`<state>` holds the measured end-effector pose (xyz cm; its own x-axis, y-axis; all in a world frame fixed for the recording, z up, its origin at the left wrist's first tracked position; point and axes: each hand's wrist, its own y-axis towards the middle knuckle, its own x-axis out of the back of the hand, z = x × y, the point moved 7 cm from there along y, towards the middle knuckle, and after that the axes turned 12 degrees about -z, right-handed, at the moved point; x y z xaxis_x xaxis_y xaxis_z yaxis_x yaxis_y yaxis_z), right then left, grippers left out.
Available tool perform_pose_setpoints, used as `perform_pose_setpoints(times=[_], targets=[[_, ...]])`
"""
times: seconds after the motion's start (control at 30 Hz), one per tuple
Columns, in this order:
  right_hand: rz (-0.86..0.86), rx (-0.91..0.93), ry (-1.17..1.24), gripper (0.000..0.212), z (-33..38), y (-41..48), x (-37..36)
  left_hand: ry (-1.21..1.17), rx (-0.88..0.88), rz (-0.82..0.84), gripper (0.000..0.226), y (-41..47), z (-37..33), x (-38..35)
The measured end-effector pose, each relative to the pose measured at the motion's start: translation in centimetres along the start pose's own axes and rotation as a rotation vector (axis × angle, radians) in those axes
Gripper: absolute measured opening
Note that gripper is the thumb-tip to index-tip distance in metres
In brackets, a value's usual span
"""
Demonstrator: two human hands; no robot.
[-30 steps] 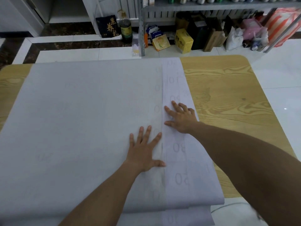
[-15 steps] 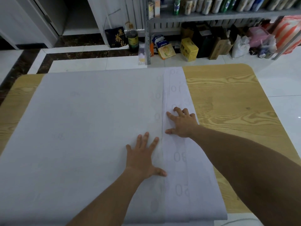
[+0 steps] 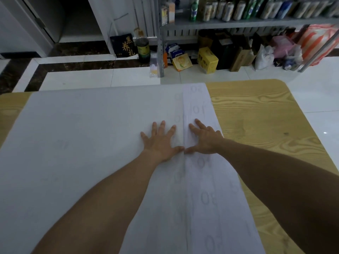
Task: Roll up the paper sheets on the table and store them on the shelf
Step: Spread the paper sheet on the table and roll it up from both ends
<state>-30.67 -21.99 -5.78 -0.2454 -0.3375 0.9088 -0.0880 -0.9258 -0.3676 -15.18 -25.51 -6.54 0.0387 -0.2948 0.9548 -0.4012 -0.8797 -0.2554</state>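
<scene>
A large white paper sheet (image 3: 82,140) lies spread over most of the wooden table (image 3: 260,121). Its right edge is folded over into a flat strip (image 3: 207,189) with faint printed numbers showing through. My left hand (image 3: 160,140) presses flat on the sheet just left of the strip's edge, fingers spread. My right hand (image 3: 206,139) presses flat on the folded strip, its thumb almost touching my left thumb. The grey metal shelf (image 3: 238,22) stands beyond the table's far edge.
Cans and bottles line the shelf board. Under it on the white tiled floor sit boxes, bags and a yellow carton (image 3: 207,60). A dark bottle (image 3: 143,50) and a black box (image 3: 123,45) stand to the left of the shelf post (image 3: 161,52).
My left hand has slid forward along the fold until it lies level with my right hand, thumbs nearly meeting. The view has tilted up, showing more of the shelf.
</scene>
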Motion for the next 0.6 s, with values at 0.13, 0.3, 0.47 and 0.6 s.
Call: perform_pose_setpoints(times=[0.13, 0.3, 0.47, 0.6], targets=[[-0.009, 0.014, 0.010, 0.114, -0.3, 1.2, 0.1, 0.043, -0.056, -0.031, 0.082, 1.7, -0.5, 0.1], [0.031, 0.023, 0.043, 0.133, -0.4, 2.2, 0.1, 0.057, -0.027, -0.079, 0.080, 1.6, 0.2, -0.2], [0.037, 0.039, 0.043, 0.138, -0.5, 2.4, 0.2, 0.046, 0.014, -0.112, 0.081, 1.7, -0.1, -0.3], [0.051, 0.055, 0.048, 0.138, -0.5, 2.4, 0.1, 0.052, 0.035, -0.091, 0.079, 1.8, -0.1, -0.7]])
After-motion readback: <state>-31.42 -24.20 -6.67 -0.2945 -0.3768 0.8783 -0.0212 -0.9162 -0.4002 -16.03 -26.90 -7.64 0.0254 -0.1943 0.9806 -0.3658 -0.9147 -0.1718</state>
